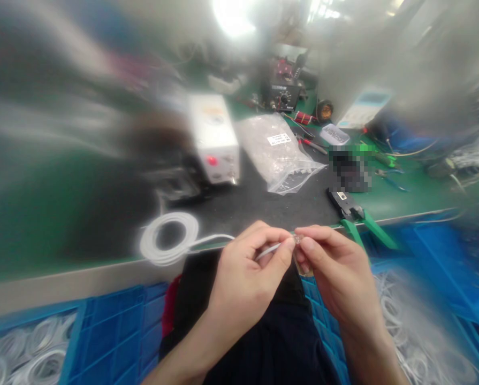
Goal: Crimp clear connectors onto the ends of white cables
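Note:
My left hand [251, 275] pinches the end of a white cable [269, 250] between thumb and fingers, just above the table's front edge. Against that end, my right hand [339, 275] pinches a small clear plug connector [297, 239]. The fingertips of both hands nearly meet and partly hide it, so I cannot tell how deep the cable sits in the plug. Behind my left hand the cable runs back to a white coil [191, 235] lying on the table's edge. A crimping tool [354, 211] with green handles lies just beyond my right hand.
A clear zip bag [263, 147] of small parts lies on the black mat, right of a white box [217, 133] with a red light. Pliers and a black control unit [283, 97] stand farther back. Blue crates [111, 331] with coiled cables flank my lap.

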Demonstrator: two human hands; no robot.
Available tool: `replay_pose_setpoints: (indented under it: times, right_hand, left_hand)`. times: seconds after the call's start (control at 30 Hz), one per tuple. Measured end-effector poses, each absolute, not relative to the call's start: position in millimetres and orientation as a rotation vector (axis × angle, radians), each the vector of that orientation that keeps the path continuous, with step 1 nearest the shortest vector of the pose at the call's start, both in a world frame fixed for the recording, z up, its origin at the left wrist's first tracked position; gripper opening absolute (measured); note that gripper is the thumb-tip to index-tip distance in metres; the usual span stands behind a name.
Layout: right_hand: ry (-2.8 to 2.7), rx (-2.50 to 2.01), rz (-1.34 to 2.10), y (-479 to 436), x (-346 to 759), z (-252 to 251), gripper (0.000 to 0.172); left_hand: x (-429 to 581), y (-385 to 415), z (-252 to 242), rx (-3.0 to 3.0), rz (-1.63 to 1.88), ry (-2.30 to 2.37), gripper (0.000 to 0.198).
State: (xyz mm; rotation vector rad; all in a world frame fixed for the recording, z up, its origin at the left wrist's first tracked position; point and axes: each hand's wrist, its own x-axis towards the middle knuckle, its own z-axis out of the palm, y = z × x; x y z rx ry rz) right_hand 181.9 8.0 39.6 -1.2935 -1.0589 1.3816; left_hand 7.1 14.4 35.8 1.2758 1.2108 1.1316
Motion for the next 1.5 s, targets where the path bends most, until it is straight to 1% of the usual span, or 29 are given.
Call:
replay_pose_setpoints:
  times: [0.23,0.47,0.93,1.2,1.5]
  right_hand:
    - [-1.118,-1.275,1.371,3.3,181.1,40.5,0.015]
    - [-1.188,-1.263,1.329,-1.5,177.6,41.8,0.018]
    - [-1.207,-1.207,1.314,-12.8,174.8,42.6,0.030]
    - [-1.206,-1.182,1.343,-11.5,176.7,43.0,0.029]
    - [-1.117,-1.235,1.467,-7.0,179.5,40.5,0.020]
  left_hand:
    - [3.9,7.9,36.3,1.211,1.132,1.161,0.014]
    - [6.9,0.6,39.2,1.196,1.232,1.183,0.010]
    - [17.0,-12.8,34.8,1.214,1.401,1.247,0.013]
    - [19.4,-13.7,30.9,1.173,1.483,1.232,0.018]
    - [19.2,-13.6,30.6,0.989,1.416,1.229,0.005]
